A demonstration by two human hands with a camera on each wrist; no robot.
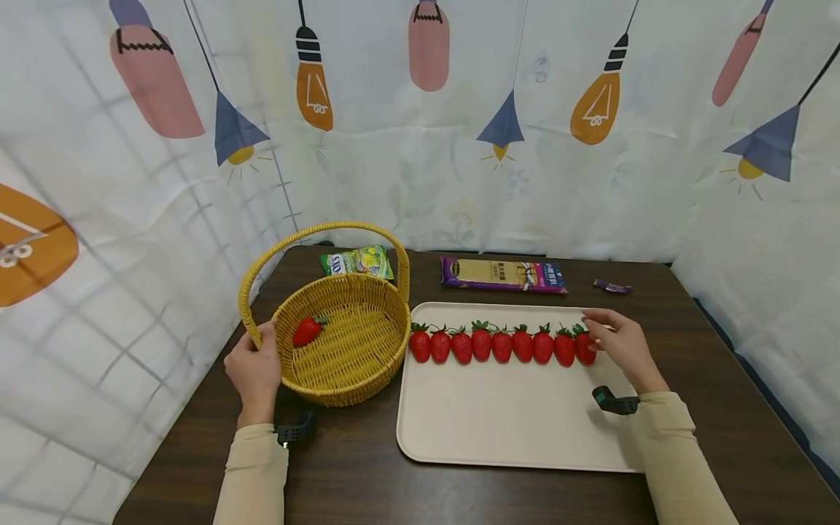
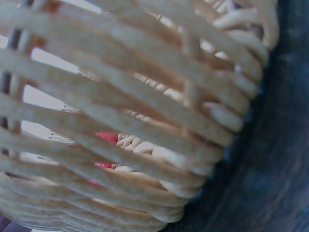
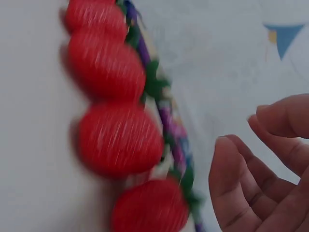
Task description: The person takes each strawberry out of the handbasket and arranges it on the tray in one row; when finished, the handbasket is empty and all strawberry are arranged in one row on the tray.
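A yellow wicker basket [image 1: 348,394] with a tall arched handle stands on the left, slightly tilted. My left hand [image 1: 256,370] grips its left side, where the handle meets the rim. One strawberry [image 1: 306,332] lies inside; bits of red show through the weave [image 2: 145,96] in the left wrist view. A row of several strawberries [image 1: 482,343] runs along the upper part of a cream tray [image 1: 499,430], leaves toward the back. Beside the right end of that row is my right hand [image 1: 620,346], thumb and fingers apart with nothing between them in the right wrist view.
Behind the basket lies a green snack bag [image 1: 359,262]. A long purple packet [image 1: 502,275] and a small purple wrapper [image 1: 612,286] sit beyond the tray on the dark wooden table [image 1: 348,467]. Printed white curtains [image 1: 420,182] enclose the back and sides.
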